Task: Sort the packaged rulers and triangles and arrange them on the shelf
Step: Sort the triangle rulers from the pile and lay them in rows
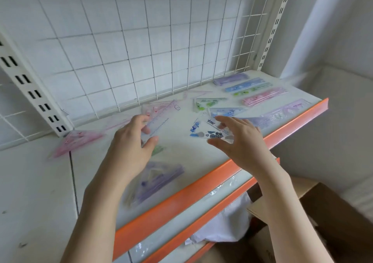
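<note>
Two hands are over the shelf [222, 162], and each has a packet. My left hand [132, 141] pinches a clear ruler [156, 124] between thumb and fingers; my right hand [239, 139] has thumb and fingers curled round the edges of a blue triangle [207, 130], which sits just above the shelf surface.

My worry is slip: these sleeves look glossy and thin, and a light fingertip hold could let one slide out. The blue triangle is near the orange lip [201, 188], so a fumble might send it over into the box [323, 218] below. A wide sweep of either forearm could also scatter the loose packets beneath it, the purple triangle [159, 179] especially.

Counting: four ruler packets lie in a sorted row at far right, purple [231, 78], blue [245, 84], green [252, 90] and pink [264, 97]. Triangles I make out: pink [77, 141] at left, green [207, 103], the blue one held, two purple. Motion blur hides others, so I cannot give a firm total.
</note>
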Demonstrator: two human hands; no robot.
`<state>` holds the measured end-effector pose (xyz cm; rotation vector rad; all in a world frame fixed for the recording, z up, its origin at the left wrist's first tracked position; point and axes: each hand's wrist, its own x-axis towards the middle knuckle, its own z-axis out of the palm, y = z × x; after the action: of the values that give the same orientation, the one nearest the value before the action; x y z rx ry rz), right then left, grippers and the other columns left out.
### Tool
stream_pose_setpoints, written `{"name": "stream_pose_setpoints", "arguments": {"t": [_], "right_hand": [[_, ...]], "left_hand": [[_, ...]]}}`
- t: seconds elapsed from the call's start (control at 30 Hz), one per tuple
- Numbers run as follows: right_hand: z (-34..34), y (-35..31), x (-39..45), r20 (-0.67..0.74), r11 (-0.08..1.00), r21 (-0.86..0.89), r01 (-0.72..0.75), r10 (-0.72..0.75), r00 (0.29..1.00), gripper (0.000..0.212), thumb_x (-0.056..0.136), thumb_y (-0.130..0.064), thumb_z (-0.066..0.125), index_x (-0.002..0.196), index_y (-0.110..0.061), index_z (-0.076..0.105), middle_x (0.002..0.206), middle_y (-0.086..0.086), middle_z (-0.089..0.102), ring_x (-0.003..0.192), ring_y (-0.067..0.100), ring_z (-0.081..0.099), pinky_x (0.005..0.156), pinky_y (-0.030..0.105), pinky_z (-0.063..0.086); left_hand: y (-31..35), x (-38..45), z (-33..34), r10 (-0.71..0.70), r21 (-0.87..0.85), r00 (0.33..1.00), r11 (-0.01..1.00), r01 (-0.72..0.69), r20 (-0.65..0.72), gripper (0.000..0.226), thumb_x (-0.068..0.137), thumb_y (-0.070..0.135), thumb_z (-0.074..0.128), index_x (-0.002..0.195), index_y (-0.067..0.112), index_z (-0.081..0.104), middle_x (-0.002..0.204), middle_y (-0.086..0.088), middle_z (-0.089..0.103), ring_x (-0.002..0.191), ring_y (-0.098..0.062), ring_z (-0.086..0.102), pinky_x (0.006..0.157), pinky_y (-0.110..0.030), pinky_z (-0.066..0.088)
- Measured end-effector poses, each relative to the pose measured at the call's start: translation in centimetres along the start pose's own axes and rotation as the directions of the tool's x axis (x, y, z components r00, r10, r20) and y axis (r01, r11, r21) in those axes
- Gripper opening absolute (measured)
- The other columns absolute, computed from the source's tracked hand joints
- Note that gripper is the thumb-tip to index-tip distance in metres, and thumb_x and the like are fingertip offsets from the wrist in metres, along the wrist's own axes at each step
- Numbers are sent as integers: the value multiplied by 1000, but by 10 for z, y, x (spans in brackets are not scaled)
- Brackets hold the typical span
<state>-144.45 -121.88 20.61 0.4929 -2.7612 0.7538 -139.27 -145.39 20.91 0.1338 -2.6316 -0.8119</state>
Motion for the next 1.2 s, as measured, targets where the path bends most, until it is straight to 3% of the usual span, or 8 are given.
{"name": "stream_pose_setpoints", "arguments": {"t": [0.3, 0.47, 0.83, 0.93, 1.03, 1.2], "right_hand": [[-14, 57, 82, 105, 990, -106, 96, -85, 991, 54, 79, -42, 69, 127, -21, 52, 117, -7, 63, 114, 21, 48, 93, 34, 32], [-13, 94, 123, 247, 967, -157, 200, -158, 956, 55, 79, -44, 69, 128, -25, 53, 121, 0, 56, 116, 22, 44, 97, 35, 33], [-1, 124, 163, 480, 911, -66, 406, -328, 814, 54, 80, -50, 65, 129, -33, 50, 124, -2, 49, 118, 19, 36, 101, 33, 26], [-2, 130, 168, 524, 902, -32, 430, -351, 776, 56, 80, -52, 64, 130, -34, 48, 126, -3, 49, 120, 19, 34, 100, 33, 25], [-10, 137, 173, 533, 908, 16, 419, -362, 764, 56, 81, -50, 64, 132, -34, 46, 126, -4, 49, 120, 18, 34, 100, 32, 26], [-26, 159, 182, 467, 927, 47, 371, -349, 813, 45, 88, -42, 59, 129, -28, 50, 120, -4, 56, 116, 17, 45, 98, 31, 34]], "left_hand": [[26, 26, 34, -24, -26, 997, 999, 23, -68, 35, 80, 16, 70, 114, 15, 61, 94, 4, 59, 68, -10, 54, 62, -19, 35], [42, 44, 60, -67, 41, 990, 997, 72, -125, 36, 78, 14, 72, 113, 11, 64, 98, 1, 58, 75, -16, 53, 69, -21, 34], [76, 67, 101, -187, 95, 957, 973, 212, -222, 36, 79, 12, 72, 114, 10, 65, 101, -4, 62, 90, -22, 54, 81, -27, 39], [84, 72, 106, -192, 111, 953, 969, 222, -233, 34, 79, 13, 72, 113, 10, 66, 100, -2, 62, 87, -15, 50, 84, -28, 38], [92, 81, 111, -203, 116, 953, 965, 233, -225, 35, 79, 14, 72, 113, 12, 65, 101, -1, 63, 87, -12, 49, 84, -26, 36], [110, 120, 126, -179, 154, 974, 968, 199, -139, 39, 82, 19, 69, 120, 14, 62, 110, -1, 65, 105, -24, 54, 89, -26, 36]]}}
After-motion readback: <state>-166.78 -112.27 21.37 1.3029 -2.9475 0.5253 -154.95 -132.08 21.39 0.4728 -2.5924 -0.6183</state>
